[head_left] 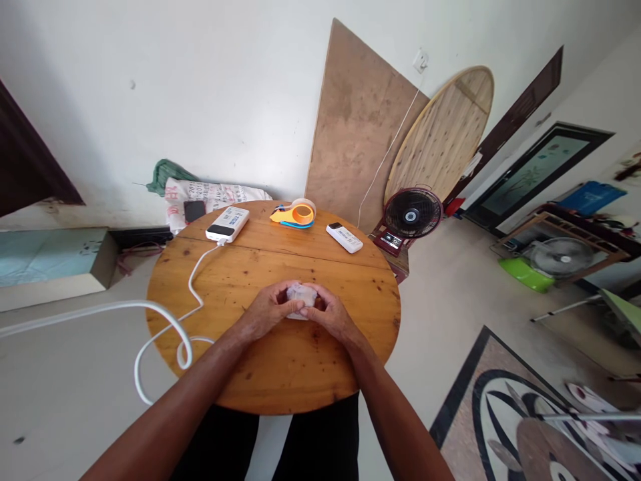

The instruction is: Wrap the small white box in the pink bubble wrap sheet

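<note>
Near the middle of the round wooden table [235, 367], both hands grip a small whitish, translucent wrapped bundle [301, 295]; what is inside cannot be made out. My left hand [268, 309] is curled round its left side, the thumb lying across the front. On the opposite side my right hand [330, 312] closes round it, its thumb close to the other one. Farther back on the tabletop are an orange and blue tape dispenser [295, 214] with a tape roll, a white power bank [228, 224], and a smaller white device [344, 237] with a dark end.
A white cable [193, 280] runs from the power bank, looping over the table's left edge. Beyond the table stand a dark fan [411, 212], a leaning board [355, 127] and a round wooden panel [445, 127]. A printed sack [215, 194] lies by the wall.
</note>
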{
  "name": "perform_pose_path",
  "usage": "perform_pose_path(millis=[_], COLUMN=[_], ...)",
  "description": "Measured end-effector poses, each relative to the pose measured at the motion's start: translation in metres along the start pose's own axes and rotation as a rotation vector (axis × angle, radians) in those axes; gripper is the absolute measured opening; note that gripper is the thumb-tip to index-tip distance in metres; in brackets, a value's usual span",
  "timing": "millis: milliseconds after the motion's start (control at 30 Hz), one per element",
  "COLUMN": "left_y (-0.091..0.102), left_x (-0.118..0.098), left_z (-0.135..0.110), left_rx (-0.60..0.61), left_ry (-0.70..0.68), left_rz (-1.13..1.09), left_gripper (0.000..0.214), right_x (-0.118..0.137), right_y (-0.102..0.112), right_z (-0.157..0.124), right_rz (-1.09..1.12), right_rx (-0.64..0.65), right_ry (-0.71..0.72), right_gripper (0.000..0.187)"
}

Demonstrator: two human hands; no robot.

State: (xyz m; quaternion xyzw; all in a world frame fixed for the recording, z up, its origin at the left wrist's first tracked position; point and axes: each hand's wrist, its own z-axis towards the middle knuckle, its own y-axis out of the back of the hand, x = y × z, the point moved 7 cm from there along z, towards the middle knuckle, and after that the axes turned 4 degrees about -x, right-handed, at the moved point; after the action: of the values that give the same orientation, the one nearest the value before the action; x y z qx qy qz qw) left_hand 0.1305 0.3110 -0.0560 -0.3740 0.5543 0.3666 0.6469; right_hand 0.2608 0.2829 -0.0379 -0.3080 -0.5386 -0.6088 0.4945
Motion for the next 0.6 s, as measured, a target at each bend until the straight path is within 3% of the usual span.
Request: perform_pose_path(millis=[267, 467, 600], left_y=[0.011, 0.011, 0.008], left_x=[-0.002, -0.006, -0.012], left_z=[-0.001, 0.0, -0.002], left_rx=[-0.189, -0.209, -0.134], left_ry=[-0.09, -0.122, -0.146], left_rz=[0.2, 0.274, 0.283], left_gripper=[0.044, 0.043, 0.047], right_x=[0.015, 0.015, 0.012], right_y=[-0.001, -0.002, -0.001], right_z=[-0.005, -0.006, -0.006], right_rz=[-0.227, -0.282, -0.275], right_rx=[-0.047, -0.067, -0.067], right_ry=[0.164, 0.205, 0.204], right_gripper=[0.04, 0.037, 0.038])
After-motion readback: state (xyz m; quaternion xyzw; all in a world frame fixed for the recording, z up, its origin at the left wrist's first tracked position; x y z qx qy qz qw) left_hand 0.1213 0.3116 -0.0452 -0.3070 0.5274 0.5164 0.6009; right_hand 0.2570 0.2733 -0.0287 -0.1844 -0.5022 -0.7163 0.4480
